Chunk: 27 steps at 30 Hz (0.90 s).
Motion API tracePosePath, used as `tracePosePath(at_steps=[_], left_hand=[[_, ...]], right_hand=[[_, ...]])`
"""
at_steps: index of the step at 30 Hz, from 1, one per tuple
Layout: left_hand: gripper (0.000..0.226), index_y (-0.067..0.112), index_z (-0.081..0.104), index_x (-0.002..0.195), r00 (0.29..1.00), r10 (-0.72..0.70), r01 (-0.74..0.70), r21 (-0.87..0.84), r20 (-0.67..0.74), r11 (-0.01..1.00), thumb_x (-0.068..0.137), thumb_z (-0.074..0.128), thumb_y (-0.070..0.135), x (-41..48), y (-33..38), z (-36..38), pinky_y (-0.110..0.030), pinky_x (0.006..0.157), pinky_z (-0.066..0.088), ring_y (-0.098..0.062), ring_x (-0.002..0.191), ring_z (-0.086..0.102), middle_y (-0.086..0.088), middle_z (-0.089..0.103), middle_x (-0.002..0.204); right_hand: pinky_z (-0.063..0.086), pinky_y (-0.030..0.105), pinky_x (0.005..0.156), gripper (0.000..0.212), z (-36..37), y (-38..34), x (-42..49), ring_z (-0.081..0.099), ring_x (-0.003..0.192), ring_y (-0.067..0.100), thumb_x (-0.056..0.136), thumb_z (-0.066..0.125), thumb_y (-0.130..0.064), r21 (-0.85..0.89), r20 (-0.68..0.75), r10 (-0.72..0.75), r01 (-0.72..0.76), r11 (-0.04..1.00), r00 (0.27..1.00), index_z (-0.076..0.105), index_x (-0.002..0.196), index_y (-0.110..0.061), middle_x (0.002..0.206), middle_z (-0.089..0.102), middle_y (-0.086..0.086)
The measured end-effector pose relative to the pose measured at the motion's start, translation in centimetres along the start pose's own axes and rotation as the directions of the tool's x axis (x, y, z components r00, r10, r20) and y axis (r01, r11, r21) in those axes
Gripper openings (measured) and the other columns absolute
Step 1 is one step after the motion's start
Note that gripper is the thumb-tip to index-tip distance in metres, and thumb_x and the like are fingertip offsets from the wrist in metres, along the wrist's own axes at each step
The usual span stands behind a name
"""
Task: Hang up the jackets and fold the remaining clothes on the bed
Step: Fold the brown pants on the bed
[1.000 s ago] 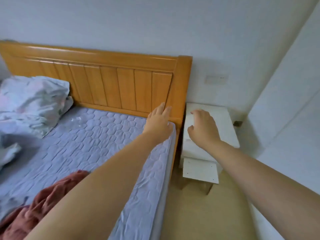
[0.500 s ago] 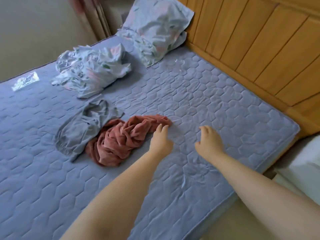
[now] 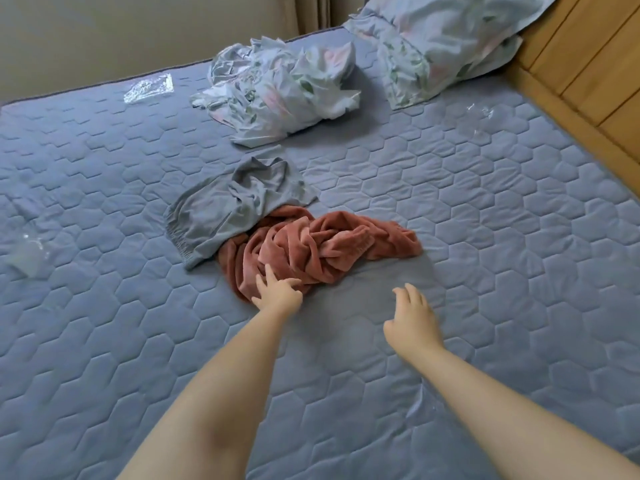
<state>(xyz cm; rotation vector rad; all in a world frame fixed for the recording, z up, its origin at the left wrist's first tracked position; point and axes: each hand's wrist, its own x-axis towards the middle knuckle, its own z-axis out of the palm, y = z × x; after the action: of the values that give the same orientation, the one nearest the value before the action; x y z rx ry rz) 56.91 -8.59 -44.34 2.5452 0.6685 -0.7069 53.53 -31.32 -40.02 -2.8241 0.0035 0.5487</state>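
Note:
A crumpled rust-red garment (image 3: pixel 322 247) lies in the middle of the blue quilted mattress (image 3: pixel 485 237). A grey garment with an elastic waistband (image 3: pixel 228 206) overlaps its far left side. My left hand (image 3: pixel 277 289) reaches over the red garment's near edge with fingers spread, touching the cloth. To the right, over bare mattress, my right hand (image 3: pixel 412 320) hovers with relaxed fingers and holds nothing.
A bunched floral sheet (image 3: pixel 280 95) lies farther back, and a floral pillow (image 3: pixel 440 43) leans against the wooden headboard (image 3: pixel 585 60) at the right. Clear plastic wrappers (image 3: pixel 149 88) lie at the far left of the mattress.
My view swung from the headboard and nightstand to the mattress. Both hands left the headboard corner and now reach toward the red garment, the left one arriving at its edge.

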Motion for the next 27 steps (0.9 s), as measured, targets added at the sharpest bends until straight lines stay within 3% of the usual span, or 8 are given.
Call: tracePosePath(at_steps=[3,6,10,13,16,19,23,27], left_hand=[[0.046,0.045,0.056,0.127,0.987,0.138,-0.157,0.281,0.085,0.947,0.089,0.053,0.019,2.8,-1.3,1.9,-0.061,0.113,-0.003,-0.032,0.144,-0.022,0.0,-0.02,0.159],[0.052,0.045,0.052,0.131,0.979,0.181,-0.202,0.331,0.092,0.922,0.087,0.055,0.018,4.9,-1.0,3.9,-0.063,0.112,-0.004,-0.033,0.143,-0.025,0.0,-0.023,0.158],[0.054,0.039,0.046,0.138,0.978,0.161,-0.176,0.109,0.133,0.978,0.087,0.061,0.03,7.7,0.5,5.8,-0.06,0.114,0.005,-0.031,0.146,-0.013,-0.001,-0.015,0.16],[0.06,0.013,0.043,0.141,0.968,0.216,-0.217,-0.008,0.13,0.976,0.088,0.064,0.031,9.2,1.7,7.0,-0.039,0.114,0.024,-0.033,0.141,0.018,-0.004,0.01,0.159],[0.047,0.002,0.055,0.131,0.928,0.314,-0.244,-0.306,0.202,0.92,0.088,0.067,0.016,7.8,3.5,10.0,-0.021,0.1,0.034,-0.023,0.127,0.044,-0.007,0.039,0.146],[0.041,0.002,0.057,0.127,0.857,0.359,-0.093,-0.575,0.37,0.813,0.088,0.065,0.006,3.9,5.5,13.9,-0.016,0.074,0.044,-0.01,0.094,0.055,-0.003,0.054,0.125],[0.033,0.002,0.056,0.125,0.695,0.419,0.103,-0.657,0.585,0.746,0.092,0.053,-0.003,-2.6,8.3,17.2,-0.017,0.063,0.041,-0.002,0.066,0.057,0.005,0.059,0.082],[0.026,0.015,0.061,0.103,0.312,0.534,0.197,-0.603,0.786,0.773,0.096,0.045,-0.004,-10.2,13.3,19.2,-0.016,0.066,0.049,-0.003,0.06,0.06,0.006,0.059,0.073]], right_hand=[[0.023,0.032,0.111,0.061,2.5,-0.3,1.8,0.025,0.139,0.027,0.083,0.052,-0.01,0.06,0.001,-0.012,0.012,0.998,1.0,0.034,0.142,-0.008,0.151,0.026,0.01],[0.023,0.033,0.111,0.06,4.9,-0.1,3.2,0.026,0.139,0.027,0.083,0.052,-0.008,0.089,-0.019,-0.037,0.038,0.995,0.999,0.036,0.141,-0.008,0.151,0.026,0.011],[0.022,0.031,0.111,0.057,7.4,0.9,4.2,0.026,0.139,0.026,0.083,0.052,-0.007,0.155,-0.059,-0.037,0.046,0.987,0.998,0.039,0.138,-0.007,0.15,0.028,0.01],[0.022,0.03,0.111,0.054,9.0,2.2,4.4,0.029,0.138,0.027,0.081,0.053,-0.001,0.274,-0.091,0.0,0.025,0.961,0.996,0.044,0.134,-0.003,0.147,0.033,0.013],[0.023,0.03,0.111,0.052,9.4,4.3,3.8,0.032,0.136,0.028,0.078,0.055,0.005,0.381,-0.139,0.061,-0.004,0.925,0.988,0.048,0.13,0.001,0.142,0.039,0.015],[0.026,0.031,0.109,0.048,8.0,7.4,2.7,0.039,0.13,0.03,0.076,0.058,0.009,0.466,-0.221,0.202,-0.078,0.881,0.954,0.052,0.124,0.004,0.134,0.046,0.018],[0.032,0.038,0.103,0.044,4.9,13.4,1.2,0.045,0.122,0.037,0.077,0.058,0.009,0.528,-0.264,0.411,-0.226,0.818,0.873,0.054,0.121,0.005,0.125,0.05,0.023],[0.032,0.037,0.102,0.042,1.8,19.5,-0.5,0.045,0.122,0.038,0.081,0.058,0.004,0.532,-0.271,0.525,-0.329,0.78,0.807,0.053,0.123,0.005,0.128,0.048,0.025]])
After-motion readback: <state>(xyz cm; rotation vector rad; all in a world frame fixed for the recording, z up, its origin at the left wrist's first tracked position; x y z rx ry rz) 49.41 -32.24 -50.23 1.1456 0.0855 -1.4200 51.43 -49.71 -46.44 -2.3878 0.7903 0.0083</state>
